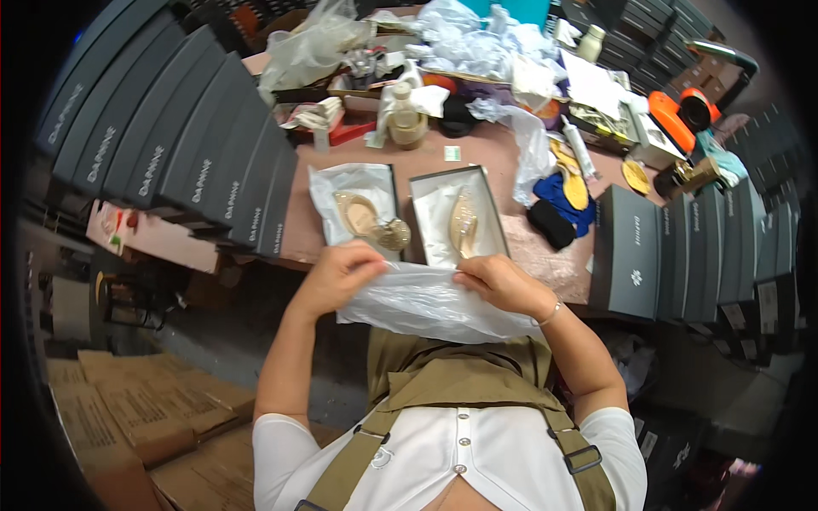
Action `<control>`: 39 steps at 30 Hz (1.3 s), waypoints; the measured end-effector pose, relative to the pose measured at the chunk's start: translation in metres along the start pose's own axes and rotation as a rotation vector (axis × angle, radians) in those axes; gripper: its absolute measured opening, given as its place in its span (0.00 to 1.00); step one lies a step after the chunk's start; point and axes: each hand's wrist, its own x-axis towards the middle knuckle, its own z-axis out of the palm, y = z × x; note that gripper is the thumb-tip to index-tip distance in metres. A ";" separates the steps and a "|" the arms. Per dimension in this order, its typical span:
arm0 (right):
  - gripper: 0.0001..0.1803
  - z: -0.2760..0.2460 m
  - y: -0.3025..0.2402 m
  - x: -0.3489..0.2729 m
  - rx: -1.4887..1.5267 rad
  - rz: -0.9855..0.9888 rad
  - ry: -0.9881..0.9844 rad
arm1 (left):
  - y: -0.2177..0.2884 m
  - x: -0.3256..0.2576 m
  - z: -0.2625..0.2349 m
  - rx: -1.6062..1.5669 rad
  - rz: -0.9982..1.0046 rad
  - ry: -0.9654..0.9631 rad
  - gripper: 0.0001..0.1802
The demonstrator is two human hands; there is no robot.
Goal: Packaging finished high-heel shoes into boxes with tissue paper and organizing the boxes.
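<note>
A crinkled translucent plastic sheet or bag (426, 300) stretches between my hands at the table's front edge. My left hand (342, 274) pinches its upper left edge. Farther along the same edge, the fingers of my right hand (504, 285) are closed on it. Just beyond lies a glittery gold shoe (366, 217) on white paper, in a shallow dark-edged box part (395, 183). Beside it, a second gold shoe (463, 221) rests on its side in a white-lined box part (490, 192).
Grey shoeboxes (183, 140) stand in a row at the left, and more shoeboxes (630, 251) at the right. A jar with a brush (406, 128), a blue cloth (573, 204), a black pad (551, 223) and crumpled tissue (481, 38) crowd the table. Brown cartons (136, 400) lie lower left.
</note>
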 end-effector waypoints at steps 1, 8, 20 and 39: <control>0.14 -0.008 0.000 -0.005 0.001 0.026 -0.022 | 0.006 0.004 -0.003 -0.156 -0.121 0.116 0.06; 0.10 -0.020 0.046 -0.083 0.008 0.284 0.108 | -0.007 0.002 -0.034 -0.020 -0.091 0.289 0.06; 0.18 -0.034 -0.001 -0.015 -0.270 -0.284 0.495 | -0.008 0.006 -0.008 -0.052 -0.115 0.302 0.07; 0.05 -0.060 -0.001 0.001 -0.505 0.039 0.517 | -0.138 0.043 0.090 -1.629 -0.472 0.598 0.18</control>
